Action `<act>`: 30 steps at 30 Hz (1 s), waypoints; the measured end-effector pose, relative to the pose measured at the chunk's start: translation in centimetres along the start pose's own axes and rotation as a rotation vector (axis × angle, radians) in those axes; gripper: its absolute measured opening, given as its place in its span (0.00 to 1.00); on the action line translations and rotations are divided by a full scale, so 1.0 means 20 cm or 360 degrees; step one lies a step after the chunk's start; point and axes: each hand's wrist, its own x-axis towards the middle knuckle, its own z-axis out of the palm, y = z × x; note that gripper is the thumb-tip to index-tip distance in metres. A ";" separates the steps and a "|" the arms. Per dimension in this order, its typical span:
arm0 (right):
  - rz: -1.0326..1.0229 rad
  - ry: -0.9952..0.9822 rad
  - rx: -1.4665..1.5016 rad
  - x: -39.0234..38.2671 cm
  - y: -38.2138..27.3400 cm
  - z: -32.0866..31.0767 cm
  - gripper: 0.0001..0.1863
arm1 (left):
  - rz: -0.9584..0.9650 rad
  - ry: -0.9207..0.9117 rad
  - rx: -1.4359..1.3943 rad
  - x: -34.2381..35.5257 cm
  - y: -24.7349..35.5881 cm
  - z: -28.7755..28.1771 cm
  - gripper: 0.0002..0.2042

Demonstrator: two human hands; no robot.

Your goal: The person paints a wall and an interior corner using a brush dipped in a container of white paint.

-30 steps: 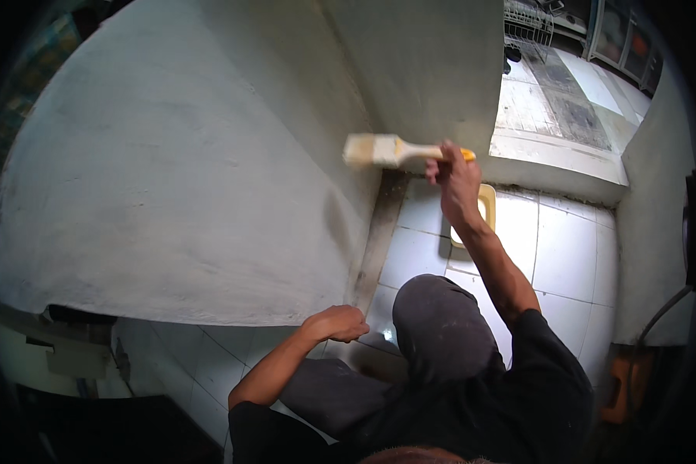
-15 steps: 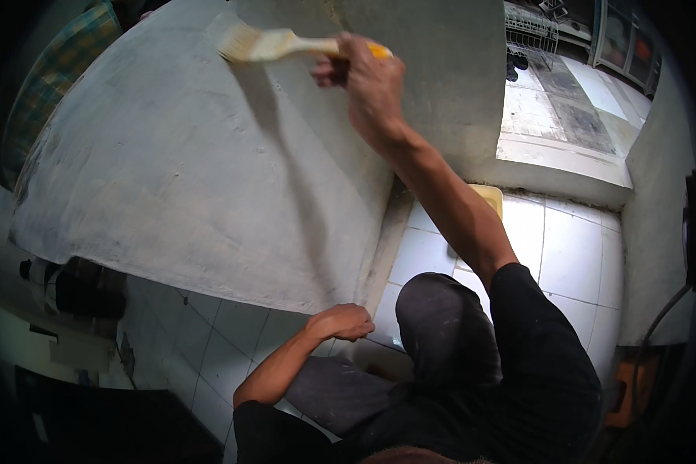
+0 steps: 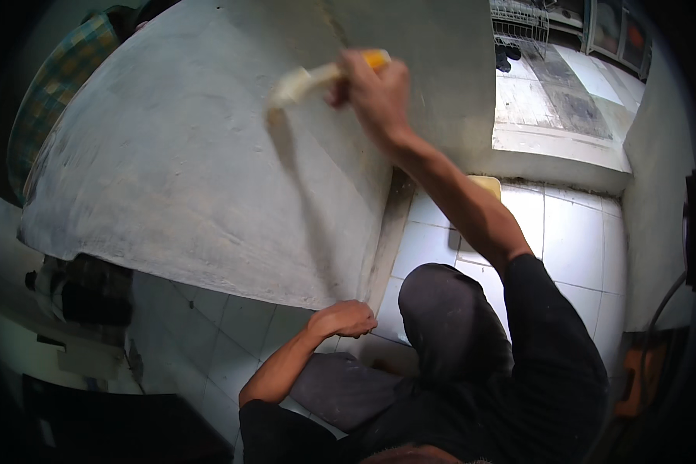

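My right hand is closed round the handle of a paintbrush with a yellow handle end. The brush, blurred by motion, has its bristles against or very near the grey-white wall; contact is hard to tell. A long shadow runs down the wall from the bristle end. Close to the wall's lower corner, above my bent leg, my left hand is curled into a fist, and nothing shows sticking out of it.
A pale yellow container stands on the white floor tiles, partly behind my right forearm. Checkered cloth hangs beyond the wall's left edge. A wire rack is beyond the doorway at upper right. An orange object lies at lower right.
My right hand has moved slightly down, and the brush's bristle end has swung right and downward along the wall, now tilting down. My left hand has stayed in nearly the same place.
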 end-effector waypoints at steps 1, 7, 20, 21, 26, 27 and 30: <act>-0.0136 -0.0038 0.0128 0.10 -0.08 0.08 0.18 | 0.0024 0.0010 0.0005 0.01 0.00 0.00 0.20; -0.0137 0.0031 0.0593 0.30 -0.27 0.24 0.14 | 0.0037 0.0033 0.0028 0.07 -0.01 0.01 0.20; 0.0727 0.0350 -0.0407 -0.51 0.41 -0.63 0.14 | 0.0265 0.0074 0.0158 0.07 0.00 -0.02 0.18; 0.0696 0.0270 -0.0351 -0.47 0.42 -0.61 0.15 | 0.0262 0.0064 0.0144 0.07 0.00 -0.03 0.17; 0.0257 0.0072 0.0191 -0.08 0.16 -0.15 0.16 | 0.0322 0.0111 0.0160 0.08 -0.04 -0.01 0.17; 0.0163 0.0080 0.0309 -0.05 0.09 -0.12 0.16 | 0.0335 0.0099 0.0158 0.09 -0.04 0.00 0.17; 0.0039 0.0069 0.0468 -0.03 0.04 -0.09 0.15 | 0.0341 0.0086 0.0144 0.08 -0.06 0.00 0.16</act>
